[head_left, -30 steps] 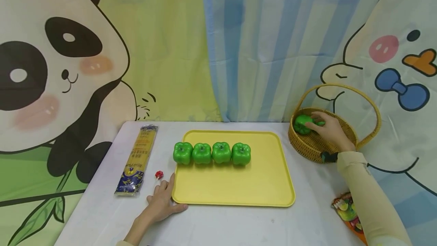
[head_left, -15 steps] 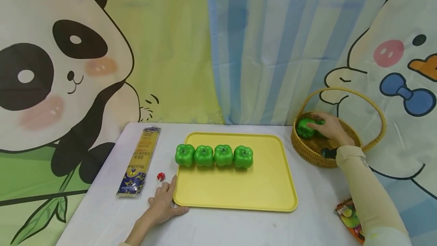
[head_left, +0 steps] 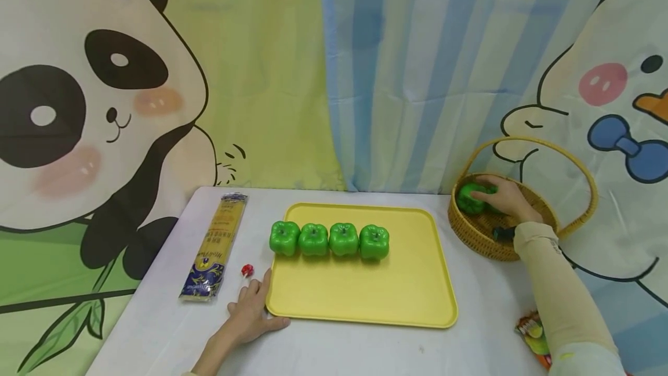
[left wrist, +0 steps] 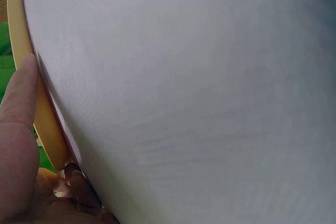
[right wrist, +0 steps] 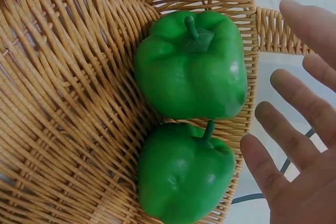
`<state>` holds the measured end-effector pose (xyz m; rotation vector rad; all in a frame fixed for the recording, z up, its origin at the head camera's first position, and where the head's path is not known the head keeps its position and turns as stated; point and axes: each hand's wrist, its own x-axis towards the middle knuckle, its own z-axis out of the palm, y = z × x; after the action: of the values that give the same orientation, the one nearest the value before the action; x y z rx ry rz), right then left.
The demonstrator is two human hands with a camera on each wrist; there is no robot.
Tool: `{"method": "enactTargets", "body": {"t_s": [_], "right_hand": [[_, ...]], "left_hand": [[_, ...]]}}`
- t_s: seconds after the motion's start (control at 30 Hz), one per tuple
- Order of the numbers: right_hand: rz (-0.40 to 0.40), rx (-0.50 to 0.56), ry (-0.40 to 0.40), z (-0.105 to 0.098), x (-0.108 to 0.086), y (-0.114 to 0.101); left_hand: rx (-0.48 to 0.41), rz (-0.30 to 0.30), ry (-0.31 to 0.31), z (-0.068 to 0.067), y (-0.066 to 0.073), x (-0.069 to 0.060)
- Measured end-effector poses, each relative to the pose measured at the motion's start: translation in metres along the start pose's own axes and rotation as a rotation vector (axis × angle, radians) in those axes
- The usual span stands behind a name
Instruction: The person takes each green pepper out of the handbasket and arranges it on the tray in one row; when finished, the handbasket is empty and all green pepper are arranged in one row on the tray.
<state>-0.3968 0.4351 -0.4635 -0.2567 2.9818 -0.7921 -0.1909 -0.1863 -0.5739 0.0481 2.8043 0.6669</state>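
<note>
My right hand (head_left: 505, 196) reaches over a wicker basket (head_left: 472, 231) at the back right. Inside it, two green bell peppers lie side by side: one pepper (right wrist: 191, 69) with its stem up, the other pepper (right wrist: 184, 177) tilted. In the right wrist view my fingers are spread, apart from both peppers. At the front left corner of a yellow tray (head_left: 360, 295), my left hand (head_left: 249, 315) rests with straight index finger and thumb touching the rim. Along the tray's back left, several green bell peppers (head_left: 344, 239) stand in a row.
Left of the tray lie a spaghetti packet (head_left: 214, 248) and a small red-wrapped lollipop (head_left: 247, 270). A colourful packet (head_left: 533, 332) lies partly under my right sleeve. The basket's tall handle (head_left: 584, 173) arches beside my right hand. Printed curtains (head_left: 386, 74) hang behind the table.
The pepper under my right hand has sunk a little into the basket, and the hand has lowered with it. My left hand stays at the tray corner. The head view has shifted slightly.
</note>
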Motion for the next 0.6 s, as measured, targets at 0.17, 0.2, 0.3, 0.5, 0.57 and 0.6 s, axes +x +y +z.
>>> {"method": "enactTargets", "body": {"t_s": [0.17, 0.2, 0.3, 0.5, 0.57, 0.6], "right_hand": [[-0.009, 0.004, -0.01, 0.003, 0.005, 0.002], [-0.01, 0.0, -0.011, 0.003, 0.006, 0.003], [0.001, -0.022, -0.026, 0.003, 0.008, 0.004], [0.044, -0.065, -0.059, 0.005, 0.01, 0.01], [0.054, -0.068, -0.067, 0.007, 0.012, 0.012], [0.057, -0.073, -0.074, 0.008, 0.013, 0.013]], "left_hand": [[0.0, -0.001, 0.009, 0.0, 0.0, -0.001], [-0.009, -0.005, 0.005, 0.0, 0.0, -0.002], [-0.02, -0.014, 0.001, 0.002, 0.0, -0.001], [-0.018, -0.01, 0.007, 0.004, -0.001, 0.001], [-0.015, -0.007, 0.01, 0.004, -0.002, 0.001], [-0.013, -0.007, 0.011, 0.004, -0.002, 0.001]]}}
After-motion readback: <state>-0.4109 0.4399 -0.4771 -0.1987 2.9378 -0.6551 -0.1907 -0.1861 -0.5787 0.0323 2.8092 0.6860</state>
